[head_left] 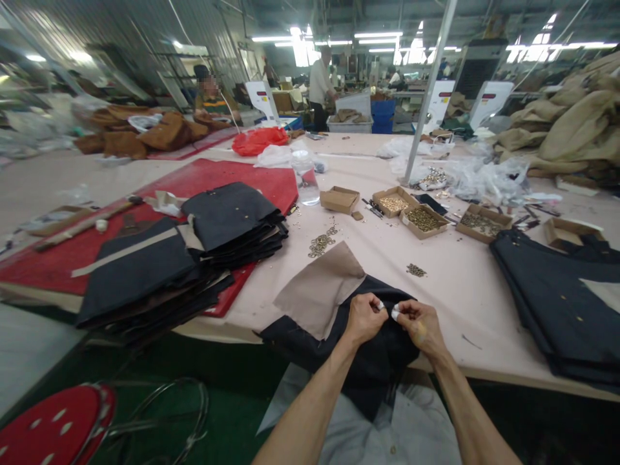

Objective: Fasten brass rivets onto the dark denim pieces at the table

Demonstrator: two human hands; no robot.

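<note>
A dark fabric piece (382, 361) with a brown-grey panel (322, 290) lies over the table's front edge and hangs down onto my lap. Over its dark part, my left hand (365, 318) is closed in a pinch, with white wrapping on a fingertip. My right hand (420, 326) faces it, a small gap away, also pinched and with white on a fingertip. Whatever sits between the fingertips is too small or hidden to make out. Beyond the hands, small brass-coloured metal rings (321, 244) lie in a loose pile, and a smaller pile of metal pieces (416, 270) sits to the right.
Stacked dark fabric pieces (232, 216) rest on a red board (213, 173) at left; more dark pieces (557, 303) lie at right. Cardboard boxes of small metal parts (423, 220), a clear bottle (305, 181) and a metal pole (429, 97) stand farther back. A red stool (53, 426) is lower left. Other people work beyond.
</note>
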